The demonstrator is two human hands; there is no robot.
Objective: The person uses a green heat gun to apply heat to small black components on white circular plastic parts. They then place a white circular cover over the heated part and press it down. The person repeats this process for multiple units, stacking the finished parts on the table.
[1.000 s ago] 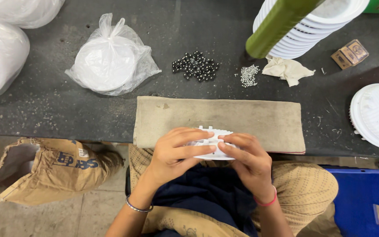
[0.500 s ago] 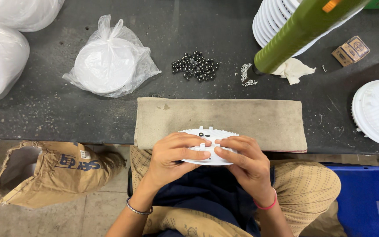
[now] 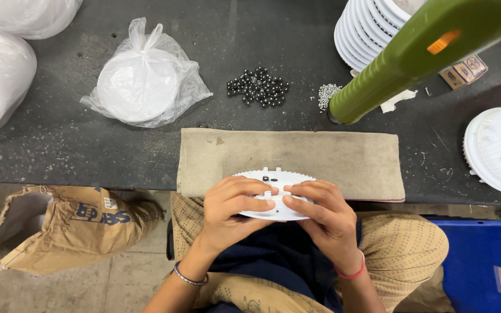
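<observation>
In the head view, you hold a white round plastic disc point(image 3: 273, 194) with both hands, just over your lap and at the near edge of the beige cloth point(image 3: 297, 159) that lies on the dark surface point(image 3: 47, 150). Your left hand point(image 3: 233, 211) grasps the disc from the left side, and its fingers point(image 3: 250, 188) are curled over the top face. Your right hand point(image 3: 323, 217) grasps it from the right, with the fingers point(image 3: 302, 208) pressed on the middle of the disc. The fingertips of the two hands almost meet. A few small dark pieces sit on the far part of the disc.

Behind the cloth lies a pile of dark small balls point(image 3: 259, 87), and just beside it a smaller heap of silver bits point(image 3: 327, 95). A green tool point(image 3: 418, 52) stands tilted near this heap. To the left is a clear bag of white discs point(image 3: 143, 81). A stack of white discs point(image 3: 372, 26) is at the far right, and one more white disc point(image 3: 497, 150) lies on the right of the surface. A blue crate point(image 3: 482, 266) is under it.
</observation>
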